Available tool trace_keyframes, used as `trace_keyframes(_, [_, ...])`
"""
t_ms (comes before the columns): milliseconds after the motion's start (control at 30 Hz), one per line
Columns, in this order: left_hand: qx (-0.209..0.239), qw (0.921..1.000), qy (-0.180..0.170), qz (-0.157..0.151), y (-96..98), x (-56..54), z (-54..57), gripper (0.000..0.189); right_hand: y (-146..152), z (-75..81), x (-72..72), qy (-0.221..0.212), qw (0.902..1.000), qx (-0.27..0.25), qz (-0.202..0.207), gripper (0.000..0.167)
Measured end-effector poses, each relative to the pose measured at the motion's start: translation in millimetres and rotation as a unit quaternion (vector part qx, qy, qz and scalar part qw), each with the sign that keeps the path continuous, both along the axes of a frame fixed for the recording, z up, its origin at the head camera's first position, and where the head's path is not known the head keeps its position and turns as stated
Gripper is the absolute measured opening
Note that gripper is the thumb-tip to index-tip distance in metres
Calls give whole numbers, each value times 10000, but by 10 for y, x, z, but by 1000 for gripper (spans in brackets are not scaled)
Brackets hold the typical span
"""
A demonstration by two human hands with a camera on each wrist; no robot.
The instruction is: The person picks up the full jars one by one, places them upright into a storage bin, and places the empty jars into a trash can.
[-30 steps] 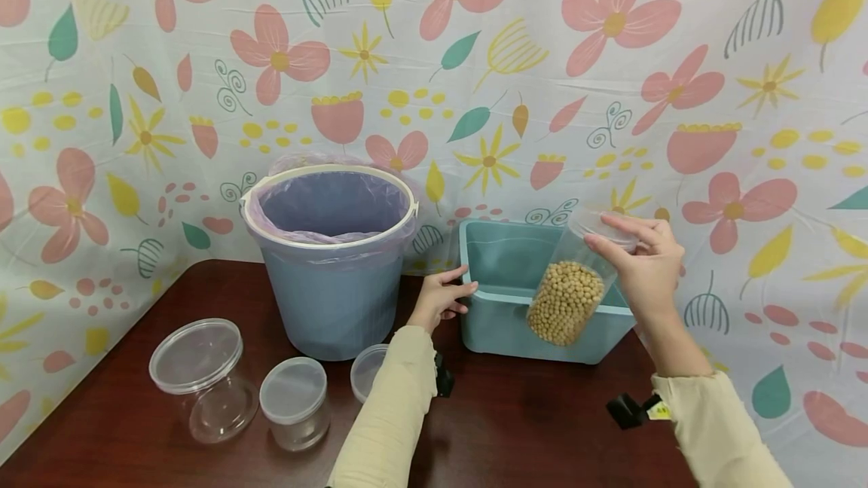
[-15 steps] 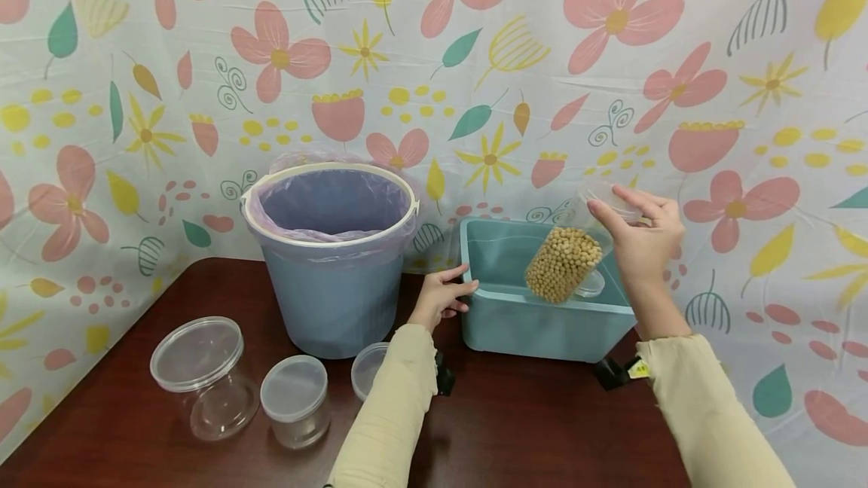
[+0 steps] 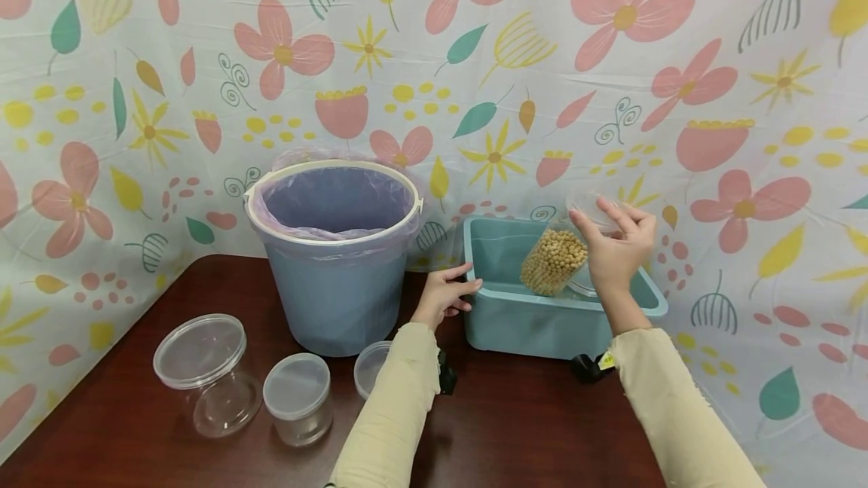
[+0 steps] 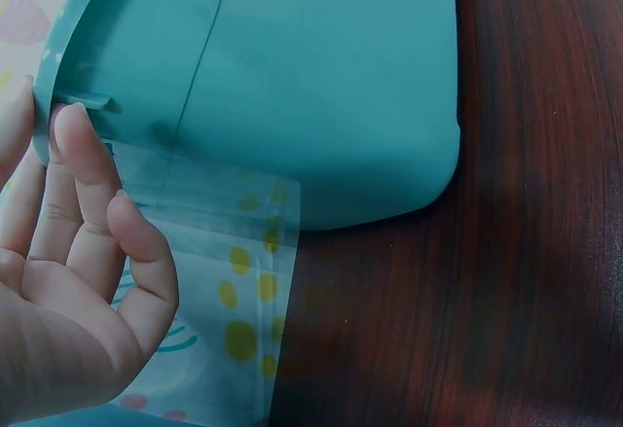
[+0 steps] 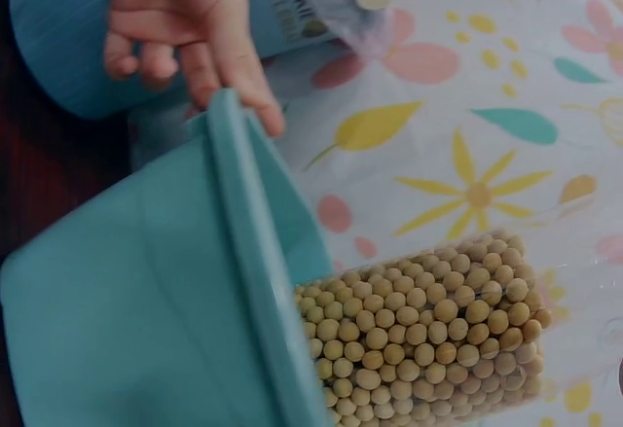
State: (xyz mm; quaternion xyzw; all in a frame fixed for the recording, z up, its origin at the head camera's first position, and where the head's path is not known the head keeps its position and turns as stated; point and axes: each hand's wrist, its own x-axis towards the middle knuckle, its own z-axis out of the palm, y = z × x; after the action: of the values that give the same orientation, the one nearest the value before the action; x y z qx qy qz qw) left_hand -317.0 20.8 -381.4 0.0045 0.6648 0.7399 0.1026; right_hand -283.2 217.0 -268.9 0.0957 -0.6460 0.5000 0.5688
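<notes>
A clear plastic jar part filled with soybeans [image 3: 554,260] tilts over the inside of a blue-green plastic bin [image 3: 536,326], its lower end below the bin's front rim. My right hand [image 3: 622,251] grips this jar near its top end, thumb and fingers around it. In the right wrist view the soybeans [image 5: 428,330] show beside the bin's rim. At the bin's left corner, my left hand [image 3: 444,297] pinches the rim; the left wrist view shows the fingers [image 4: 86,150] around that edge. Another clear round object [image 3: 583,286] lies inside the bin, partly hidden.
Left of the bin stands a blue bucket [image 3: 335,292] with a purple liner bag. Clear lidded jars, one large [image 3: 203,352], one small [image 3: 297,390] and one partly behind my left sleeve [image 3: 369,367], stand on the dark wooden table [image 3: 522,428]. A flowered cloth hangs behind.
My right hand has brought the soybean jar up over the bin's front rim, then left and down into the bin. My left hand has stayed on the rim.
</notes>
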Motion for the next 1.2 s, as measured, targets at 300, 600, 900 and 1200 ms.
trace_keyframes(300, [51, 10000, -22, 7, 9, 6, 0, 43, 36, -381, -187, -209, 9991, 368, -43, 33])
trace_keyframes(600, [47, 10000, 5, 0, 9, 20, 11, 43, 130, -865, -433, -591, 9958, 541, 442, 39])
trace_keyframes(900, [86, 10000, 34, 7, 6, 27, 12, 43, 29, -1037, -389, -1101, 9858, 1239, 248, 42])
trace_keyframes(1200, [2, 10000, 51, 73, 14, 14, 4, 43, -2, -1063, -332, -1768, 9416, 2862, -149, 43])
